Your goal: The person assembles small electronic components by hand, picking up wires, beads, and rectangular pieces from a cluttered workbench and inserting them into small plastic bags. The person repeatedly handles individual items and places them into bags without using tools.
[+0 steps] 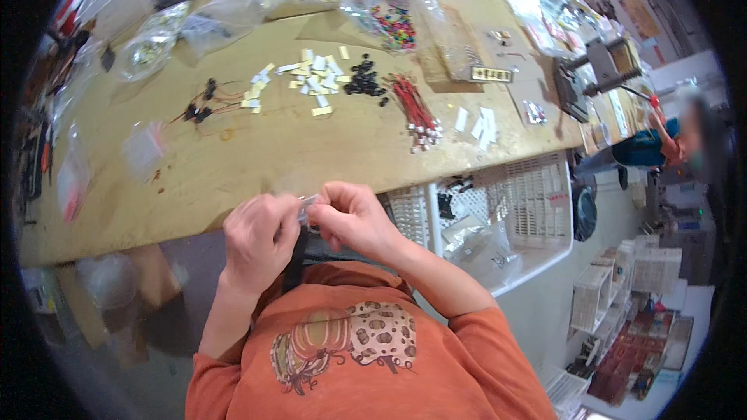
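Pinching clear plastic (308, 205) between your left hand (259, 235) and right hand (354, 216), by table (280, 152) edge. Likely opening or closing step, can't tell which; next move needs steady hold.

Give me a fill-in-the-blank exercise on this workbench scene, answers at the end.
1. Some clear plastic shows ____ the left hand and the right hand.
2. The red wires lie to the ____ of the black parts.
3. The big basket beside the table is ____.
4. The printed shirt is mostly ____.

Missing words: between; right; white; orange.
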Available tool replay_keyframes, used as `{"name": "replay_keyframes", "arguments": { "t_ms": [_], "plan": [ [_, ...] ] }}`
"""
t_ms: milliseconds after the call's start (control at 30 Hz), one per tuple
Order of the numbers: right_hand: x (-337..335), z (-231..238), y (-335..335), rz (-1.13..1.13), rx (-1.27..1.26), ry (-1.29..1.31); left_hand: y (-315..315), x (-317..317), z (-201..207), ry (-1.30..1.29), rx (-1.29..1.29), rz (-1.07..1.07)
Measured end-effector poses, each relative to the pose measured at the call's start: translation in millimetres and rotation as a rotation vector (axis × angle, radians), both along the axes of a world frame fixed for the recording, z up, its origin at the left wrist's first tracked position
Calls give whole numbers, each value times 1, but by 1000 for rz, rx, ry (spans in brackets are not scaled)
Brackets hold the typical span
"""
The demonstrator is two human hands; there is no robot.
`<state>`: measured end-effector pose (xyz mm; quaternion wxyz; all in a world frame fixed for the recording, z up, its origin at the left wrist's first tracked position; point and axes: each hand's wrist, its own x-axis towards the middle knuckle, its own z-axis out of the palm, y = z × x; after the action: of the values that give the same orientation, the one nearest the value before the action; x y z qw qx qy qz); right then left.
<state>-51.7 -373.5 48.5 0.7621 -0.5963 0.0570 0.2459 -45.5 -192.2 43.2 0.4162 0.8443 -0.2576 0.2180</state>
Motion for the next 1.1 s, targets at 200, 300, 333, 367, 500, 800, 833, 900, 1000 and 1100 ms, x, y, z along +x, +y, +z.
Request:
{"name": "replay_keyframes", "arguments": {
  "t_ms": [200,300,333,367,500,800,833,900,1000,1100],
  "plan": [
    [5,2,-24,-9,258,111,1,12,8,99,10,-357],
    [1,12,-39,15,148,88,-3,10,2,185,-140,-410],
    [3,23,-51,-27,-66,42,-1,7,0,216,-180,-403],
    [6,12,-71,-191,-129,-115,2,6,-2,223,-184,-376],
    [30,-4,-194,-612,-1215,-641,12,5,-5,233,-131,-274],
    [43,-19,-288,-368,-1038,-281,9,10,-6,261,-56,-246],
    [43,-20,-289,-376,-1012,-274,8,10,-7,258,-51,-243],
    [40,-23,-293,-389,-962,-257,7,10,-9,259,-43,-238],
    [40,-19,-295,-429,-824,-189,7,9,-12,263,-30,-234],
    [38,-18,-289,-477,-852,-201,8,10,-11,265,-31,-241]
  ]
}}
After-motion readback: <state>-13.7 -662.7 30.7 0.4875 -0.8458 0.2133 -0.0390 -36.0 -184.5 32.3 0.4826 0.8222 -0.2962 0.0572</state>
